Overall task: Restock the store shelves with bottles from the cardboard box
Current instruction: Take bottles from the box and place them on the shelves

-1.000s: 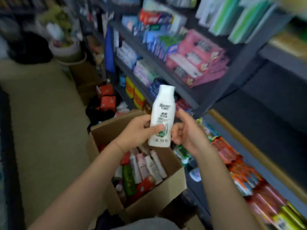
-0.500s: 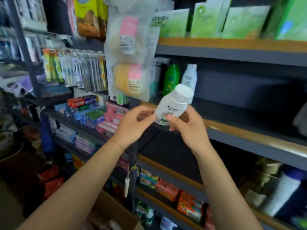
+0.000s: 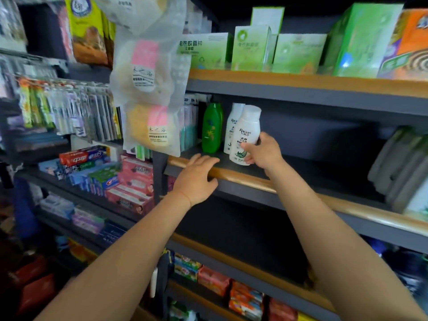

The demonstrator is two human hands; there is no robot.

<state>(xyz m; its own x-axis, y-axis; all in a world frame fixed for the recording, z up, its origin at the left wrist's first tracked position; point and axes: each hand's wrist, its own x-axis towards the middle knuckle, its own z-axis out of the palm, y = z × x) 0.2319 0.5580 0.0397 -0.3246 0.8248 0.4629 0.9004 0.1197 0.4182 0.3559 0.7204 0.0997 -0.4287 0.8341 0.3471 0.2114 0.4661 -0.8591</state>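
Observation:
My right hand point(image 3: 262, 151) grips a white bottle point(image 3: 246, 133) with a green leaf print, held upright with its base at the dark shelf point(image 3: 308, 172). Right behind it stands a second white bottle point(image 3: 232, 126), and a green bottle point(image 3: 212, 127) is to their left. My left hand point(image 3: 196, 177) rests on the wooden front rail point(image 3: 243, 179) of that shelf, fingers laid over it and holding nothing. The cardboard box is out of view.
Bagged sponges point(image 3: 148, 89) hang over the shelf's left end. Green boxes point(image 3: 252, 49) fill the shelf above. Grey packs point(image 3: 398, 167) lie at the shelf's right. Toothpaste boxes point(image 3: 85, 158) and pink packs point(image 3: 134, 179) sit lower left, soap packs point(image 3: 231, 283) below.
The view rose from the box to the shelves. My left hand let go of the white bottle and dropped onto the rail. My right hand carried the bottle onto the shelf.

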